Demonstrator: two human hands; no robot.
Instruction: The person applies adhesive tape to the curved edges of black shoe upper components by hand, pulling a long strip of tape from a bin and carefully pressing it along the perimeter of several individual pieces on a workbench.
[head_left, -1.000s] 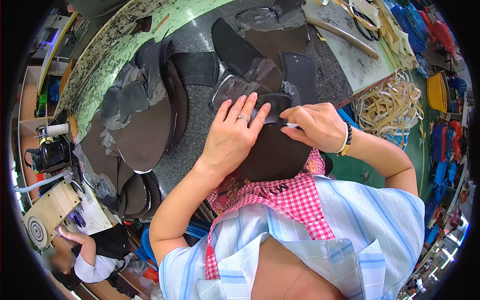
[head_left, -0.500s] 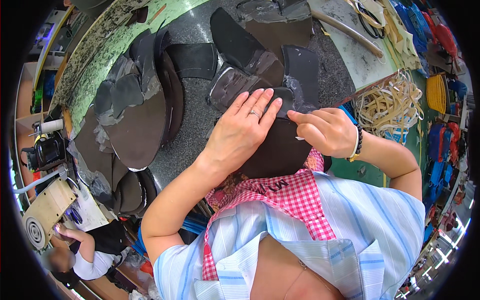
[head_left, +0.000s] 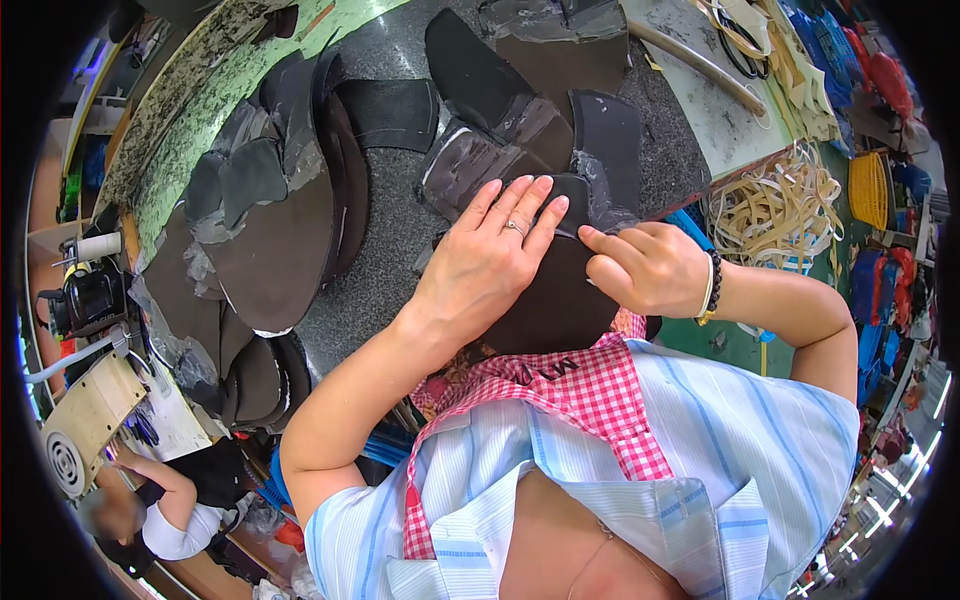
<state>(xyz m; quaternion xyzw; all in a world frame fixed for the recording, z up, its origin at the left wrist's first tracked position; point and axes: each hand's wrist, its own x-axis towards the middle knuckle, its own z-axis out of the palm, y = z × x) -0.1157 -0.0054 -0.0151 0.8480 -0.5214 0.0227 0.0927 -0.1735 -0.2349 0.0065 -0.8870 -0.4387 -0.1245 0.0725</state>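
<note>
My left hand (head_left: 485, 262) lies flat with its fingers stretched out, pressing on a dark brown sheet piece (head_left: 555, 310) and the small black patch (head_left: 571, 192) at its far end. My right hand (head_left: 650, 268) is curled closed just to the right, its thumb and forefinger tips at the edge of that patch. What its fingers hold, if anything, is hidden. The near end of the brown piece rests against my checked apron (head_left: 600, 400). Beyond my hands, other dark pieces with glossy, film-like patches (head_left: 478, 165) overlap on the speckled grey worktop (head_left: 390, 220).
Stacked, curved brown-black pieces (head_left: 275, 240) stand to the left. A wooden-handled tool (head_left: 700, 68) lies at the far right, above a heap of cream strips (head_left: 775, 210). A yellow basket (head_left: 872, 190) stands at the right. Another person (head_left: 180, 520) sits at the lower left beside a cream machine (head_left: 90, 425).
My right hand has shifted slightly right and down, still curled beside the patch. My left hand keeps pressing in nearly the same spot. The whole view has shifted a little.
</note>
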